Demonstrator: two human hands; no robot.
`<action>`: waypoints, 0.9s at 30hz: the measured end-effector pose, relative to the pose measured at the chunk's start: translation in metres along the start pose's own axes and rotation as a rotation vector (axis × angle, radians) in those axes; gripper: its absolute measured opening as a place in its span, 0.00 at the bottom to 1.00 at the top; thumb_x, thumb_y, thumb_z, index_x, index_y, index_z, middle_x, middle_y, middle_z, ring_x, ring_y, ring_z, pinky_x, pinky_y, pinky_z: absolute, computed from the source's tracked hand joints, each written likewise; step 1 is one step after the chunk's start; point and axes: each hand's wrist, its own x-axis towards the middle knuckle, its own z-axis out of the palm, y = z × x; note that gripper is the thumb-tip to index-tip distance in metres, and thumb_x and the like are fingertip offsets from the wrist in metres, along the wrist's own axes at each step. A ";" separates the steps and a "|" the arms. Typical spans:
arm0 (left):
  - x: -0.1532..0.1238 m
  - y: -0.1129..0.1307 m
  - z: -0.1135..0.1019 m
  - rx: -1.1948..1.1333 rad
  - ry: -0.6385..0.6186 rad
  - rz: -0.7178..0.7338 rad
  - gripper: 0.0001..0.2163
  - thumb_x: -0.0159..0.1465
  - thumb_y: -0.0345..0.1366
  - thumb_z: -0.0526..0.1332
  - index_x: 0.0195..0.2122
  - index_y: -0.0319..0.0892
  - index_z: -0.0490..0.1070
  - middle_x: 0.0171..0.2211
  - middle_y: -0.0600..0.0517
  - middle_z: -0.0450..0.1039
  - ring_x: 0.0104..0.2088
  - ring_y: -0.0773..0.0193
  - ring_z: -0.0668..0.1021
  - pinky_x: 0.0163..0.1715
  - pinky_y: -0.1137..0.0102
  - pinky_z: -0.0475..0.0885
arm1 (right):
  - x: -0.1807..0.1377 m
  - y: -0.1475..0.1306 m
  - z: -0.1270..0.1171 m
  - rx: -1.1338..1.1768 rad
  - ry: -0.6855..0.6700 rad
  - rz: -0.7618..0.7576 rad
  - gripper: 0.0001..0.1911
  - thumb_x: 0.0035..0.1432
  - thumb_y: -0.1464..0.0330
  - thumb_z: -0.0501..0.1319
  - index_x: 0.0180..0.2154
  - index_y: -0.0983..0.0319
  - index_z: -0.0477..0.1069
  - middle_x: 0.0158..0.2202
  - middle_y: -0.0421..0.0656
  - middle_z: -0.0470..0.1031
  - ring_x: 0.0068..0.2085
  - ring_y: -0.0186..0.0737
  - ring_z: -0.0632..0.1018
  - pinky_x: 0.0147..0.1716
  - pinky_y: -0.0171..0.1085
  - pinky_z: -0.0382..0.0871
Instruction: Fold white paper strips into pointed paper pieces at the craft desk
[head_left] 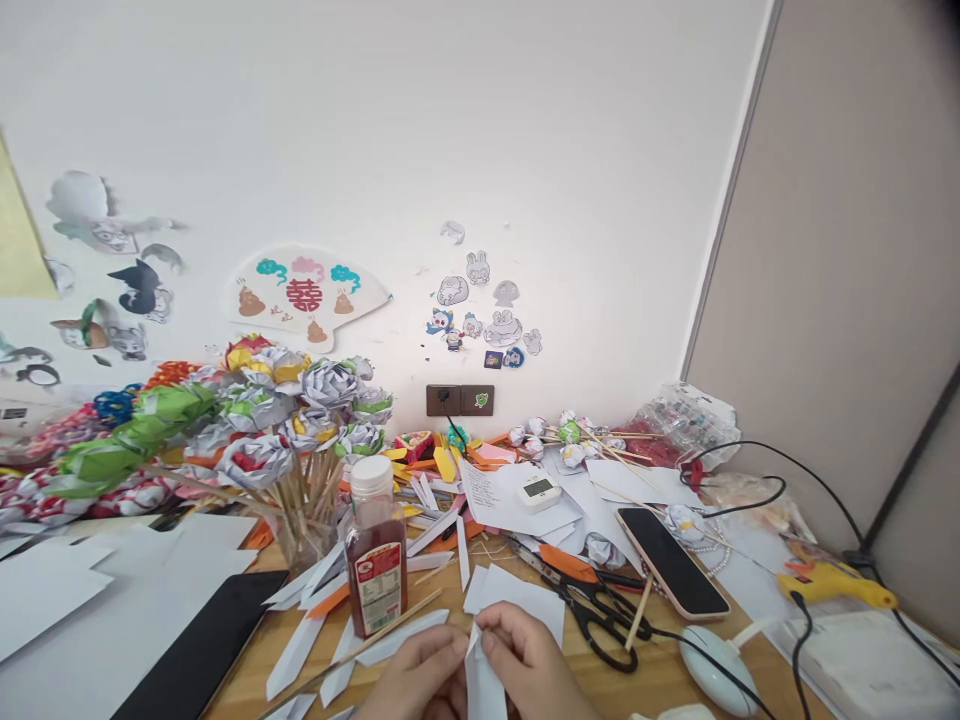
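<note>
At the bottom centre my left hand (416, 675) and my right hand (529, 665) meet over a narrow white paper strip (484, 690). Both pinch the strip's top end with closed fingertips. The strip hangs down between them toward the frame's bottom edge. A thin wooden skewer (375, 640) lies slanted just left of my left hand. A folded white paper sheet (517, 595) lies flat right behind my fingers on the wooden desk (645, 680).
A small brown bottle (375, 560) stands behind my left hand, beside a glass of paper flowers on sticks (296, 440). Black scissors (600, 610), a phone (671, 560), a white mouse (712, 655), a yellow glue gun (832, 585) and cables lie right. A dark tablet (202, 645) lies left.
</note>
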 end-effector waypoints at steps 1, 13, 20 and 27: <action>0.001 -0.001 0.000 -0.010 0.011 0.009 0.15 0.48 0.49 0.62 0.24 0.41 0.68 0.17 0.56 0.67 0.20 0.65 0.72 0.19 0.74 0.64 | 0.000 0.001 0.000 -0.027 0.001 -0.008 0.14 0.50 0.59 0.55 0.31 0.65 0.65 0.21 0.38 0.60 0.23 0.34 0.63 0.23 0.32 0.57; 0.010 -0.012 -0.009 0.043 -0.009 0.107 0.18 0.45 0.49 0.65 0.24 0.37 0.67 0.17 0.59 0.62 0.18 0.73 0.64 0.18 0.77 0.56 | 0.003 0.003 0.001 -0.065 -0.006 0.009 0.14 0.49 0.60 0.54 0.31 0.66 0.64 0.18 0.35 0.55 0.20 0.31 0.57 0.18 0.31 0.51; 0.010 -0.012 -0.009 0.042 -0.002 0.112 0.18 0.45 0.49 0.65 0.24 0.37 0.66 0.17 0.60 0.58 0.17 0.74 0.60 0.18 0.76 0.52 | 0.003 0.002 -0.001 -0.051 0.006 0.023 0.14 0.48 0.60 0.54 0.31 0.66 0.64 0.18 0.35 0.55 0.20 0.32 0.57 0.19 0.31 0.51; 0.006 -0.005 -0.004 0.117 0.033 0.106 0.20 0.44 0.52 0.63 0.21 0.38 0.64 0.16 0.60 0.57 0.17 0.74 0.59 0.17 0.76 0.51 | -0.001 -0.004 -0.001 -0.019 -0.016 0.023 0.14 0.48 0.60 0.54 0.31 0.66 0.64 0.18 0.35 0.56 0.20 0.31 0.58 0.19 0.31 0.51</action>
